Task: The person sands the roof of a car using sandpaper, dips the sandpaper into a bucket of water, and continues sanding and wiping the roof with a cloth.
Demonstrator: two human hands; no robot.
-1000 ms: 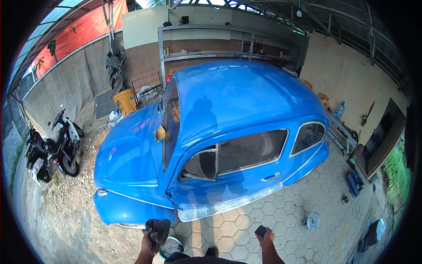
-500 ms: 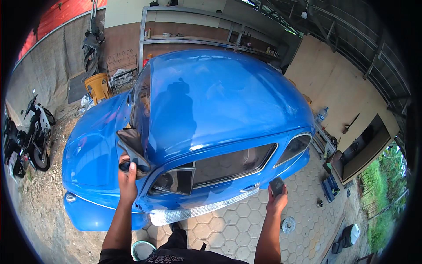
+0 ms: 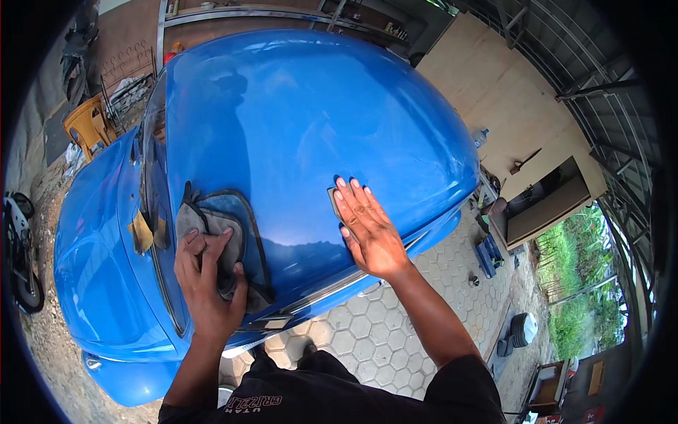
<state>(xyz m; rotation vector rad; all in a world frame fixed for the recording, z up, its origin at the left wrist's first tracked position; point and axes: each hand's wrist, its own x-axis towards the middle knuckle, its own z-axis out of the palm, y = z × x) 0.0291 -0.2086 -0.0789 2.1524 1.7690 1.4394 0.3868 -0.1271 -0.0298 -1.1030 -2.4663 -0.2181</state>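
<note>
My left fingers (image 3: 214, 256) grasping one grey cloth (image 3: 252, 261), my right fingers (image 3: 361, 199) stretched flat over one small pad (image 3: 333, 201), one blue car's roof (image 3: 304, 141) beneath both, one yellow chair (image 3: 86, 126) beyond my left fingers

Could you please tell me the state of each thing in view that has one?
Blue car: standing, roof glossy.
Grey cloth: folded, lying on the car.
Left hand: on the cloth, fingers bent.
Dark pad: on the car, mostly covered.
Right hand: flat over the pad, fingers extended.
Orange chair: upright.
Motorcycle: upright, only partly in view.
Blue box: open or shut, cannot tell.
</note>
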